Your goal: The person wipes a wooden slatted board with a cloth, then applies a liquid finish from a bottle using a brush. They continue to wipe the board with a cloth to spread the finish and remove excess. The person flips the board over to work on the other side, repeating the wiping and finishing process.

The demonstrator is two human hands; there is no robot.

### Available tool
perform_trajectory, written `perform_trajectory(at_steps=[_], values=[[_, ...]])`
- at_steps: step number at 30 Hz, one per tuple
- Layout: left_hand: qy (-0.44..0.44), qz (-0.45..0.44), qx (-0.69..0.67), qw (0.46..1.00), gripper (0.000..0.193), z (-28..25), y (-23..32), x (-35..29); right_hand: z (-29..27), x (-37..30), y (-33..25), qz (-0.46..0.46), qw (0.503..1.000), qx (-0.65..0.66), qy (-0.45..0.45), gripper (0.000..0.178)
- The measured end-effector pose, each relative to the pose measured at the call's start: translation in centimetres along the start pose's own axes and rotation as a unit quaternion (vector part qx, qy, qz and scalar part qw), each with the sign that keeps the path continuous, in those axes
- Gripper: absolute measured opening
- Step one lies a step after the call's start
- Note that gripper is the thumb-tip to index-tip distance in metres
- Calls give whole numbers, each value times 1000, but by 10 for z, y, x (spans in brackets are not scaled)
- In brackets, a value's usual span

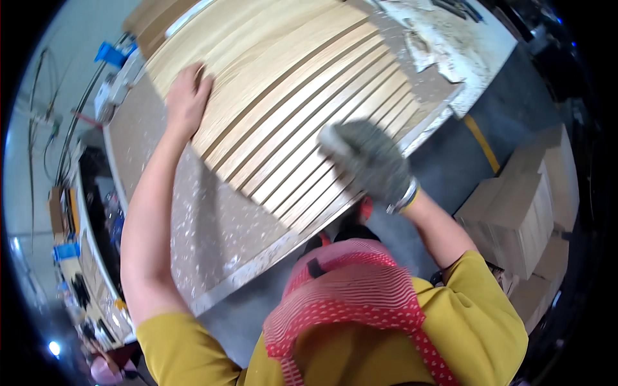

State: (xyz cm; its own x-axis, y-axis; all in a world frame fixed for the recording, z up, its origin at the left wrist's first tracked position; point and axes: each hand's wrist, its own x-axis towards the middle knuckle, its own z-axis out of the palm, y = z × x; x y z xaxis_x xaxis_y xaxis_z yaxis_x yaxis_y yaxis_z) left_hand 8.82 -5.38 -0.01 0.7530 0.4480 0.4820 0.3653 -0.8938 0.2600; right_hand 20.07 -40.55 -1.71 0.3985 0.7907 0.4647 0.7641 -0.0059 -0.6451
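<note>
Pale wooden strips (309,151) lie side by side on the worktable, with dark gaps between the nearer ones. Farther off, the wood (257,55) forms a closer-set surface. My left hand (188,100) is bare and rests on the left end of the wood, thumb apart from the fingers. Over the near strips is my right hand (370,154), in a grey-green work glove and blurred by motion. A lighter patch shows at its fingertips; whether it is glove or something held cannot be made out.
The worktable (212,238) has a brown, speckled covering and a pale edge. A crumpled whitish cloth or paper (431,48) and dark tools (454,8) are at the far right. Cardboard boxes (515,212) stand on the floor to the right. Cables (64,154) hang at the left.
</note>
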Motion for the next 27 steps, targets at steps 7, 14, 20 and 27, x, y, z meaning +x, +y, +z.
perform_trajectory(at_steps=[7,14,20,27], values=[[-44,8,3,999,35,-4,20,9,-104,28,147,110,972,-131,161,38],[-55,8,22,998,34,-10,19,5,-73,23,121,18,979,-183,93,35],[-49,0,14,999,34,-7,21,5,-89,36,153,87,964,-199,153,33],[-11,25,12,1000,39,-2,5,2,8,11,33,-116,966,-216,86,32]])
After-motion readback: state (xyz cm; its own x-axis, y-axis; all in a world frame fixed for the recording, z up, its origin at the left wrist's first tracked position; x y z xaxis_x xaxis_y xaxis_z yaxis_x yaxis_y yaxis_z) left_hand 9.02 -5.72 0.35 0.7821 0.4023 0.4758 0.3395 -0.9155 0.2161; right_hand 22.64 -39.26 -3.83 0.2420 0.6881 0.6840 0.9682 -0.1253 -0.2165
